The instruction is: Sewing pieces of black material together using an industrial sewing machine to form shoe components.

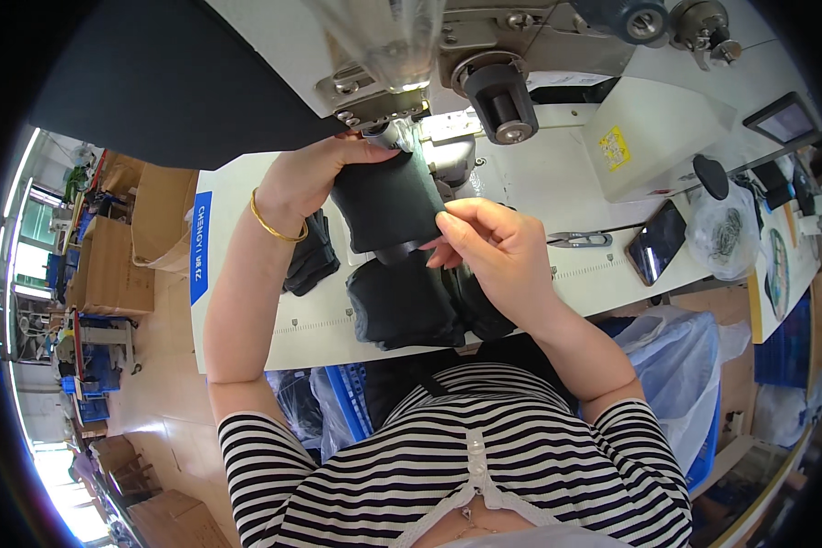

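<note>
A: Under the sewing machine [484,82], where's the black fabric piece [395,203]?
B: At the needle, left hand [306,178] and right hand [484,239] both gripping it.
A: Progress?
B: Likely partway; several black pieces [402,301] lie piled on the table [557,183].

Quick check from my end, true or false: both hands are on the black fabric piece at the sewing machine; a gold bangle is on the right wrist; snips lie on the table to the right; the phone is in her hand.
1. Both the left hand and the right hand hold the black fabric piece: true.
2. Gold bangle on the right wrist: false, it is on the left.
3. Snips lie on the white table, right of the hands: true.
4. Phone in hand: false, it lies on the table.
</note>
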`<state>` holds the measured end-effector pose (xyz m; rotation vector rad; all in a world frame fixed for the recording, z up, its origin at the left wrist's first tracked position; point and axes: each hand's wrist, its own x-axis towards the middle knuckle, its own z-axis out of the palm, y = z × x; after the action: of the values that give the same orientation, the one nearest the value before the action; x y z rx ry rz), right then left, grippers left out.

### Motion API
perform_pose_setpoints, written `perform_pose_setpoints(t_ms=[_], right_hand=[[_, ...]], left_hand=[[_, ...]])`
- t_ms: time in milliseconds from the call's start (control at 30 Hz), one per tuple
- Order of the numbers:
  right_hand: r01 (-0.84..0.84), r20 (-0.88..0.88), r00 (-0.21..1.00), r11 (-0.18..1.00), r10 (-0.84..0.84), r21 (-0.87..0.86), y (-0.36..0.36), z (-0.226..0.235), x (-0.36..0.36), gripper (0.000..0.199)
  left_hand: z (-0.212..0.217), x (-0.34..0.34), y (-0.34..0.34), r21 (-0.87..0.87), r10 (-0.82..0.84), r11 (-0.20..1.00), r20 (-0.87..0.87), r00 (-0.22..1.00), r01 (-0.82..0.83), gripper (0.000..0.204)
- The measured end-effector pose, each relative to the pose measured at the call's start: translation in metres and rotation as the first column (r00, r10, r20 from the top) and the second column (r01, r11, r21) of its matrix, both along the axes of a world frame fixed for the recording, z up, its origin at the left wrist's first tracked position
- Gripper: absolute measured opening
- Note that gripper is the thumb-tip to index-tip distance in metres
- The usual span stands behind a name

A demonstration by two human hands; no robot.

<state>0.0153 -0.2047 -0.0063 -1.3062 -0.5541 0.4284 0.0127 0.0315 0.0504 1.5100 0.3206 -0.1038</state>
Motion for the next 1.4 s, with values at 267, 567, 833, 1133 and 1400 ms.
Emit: perform_pose_setpoints(t_ms=[267, 567, 833, 1133, 1400], right_hand=[[-0.035, 0.006, 0.999, 0.999, 0.035, 0.034, 0.010, 0.000, 0.008, 0.019], [-0.021, 0.034, 0.999, 0.999, 0.020, 0.032, 0.021, 0.007, 0.016, 0.020], [0.024, 0.046, 0.999, 1.000, -0.024, 0.007, 0.020, 0.001, 0.016, 0.019], [0.086, 0.278, 0.957, 0.996, -0.083, 0.002, 0.014, 0.000, 0.021, 0.018], [-0.006, 0.246, 0.969, 0.999, 0.017, -0.044, 0.012, 0.003, 0.024, 0.020]], left_hand=[[-0.016, 0.017, 0.030, 0.080, 0.028, 0.996, 0.169, 0.985, -0.042, 0.033], [-0.030, 0.027, 0.059, -0.002, -0.335, 0.921, 0.504, 0.796, 0.389, 0.037], [-0.042, -0.049, -0.044, 0.667, -0.253, 0.503, 0.722, 0.644, -0.550, 0.038], [-0.037, -0.047, -0.059, 0.598, -0.203, 0.538, 0.776, 0.597, -0.595, 0.029], [-0.032, -0.046, -0.065, 0.637, -0.580, 0.213, 0.693, 0.429, -0.741, 0.027]])
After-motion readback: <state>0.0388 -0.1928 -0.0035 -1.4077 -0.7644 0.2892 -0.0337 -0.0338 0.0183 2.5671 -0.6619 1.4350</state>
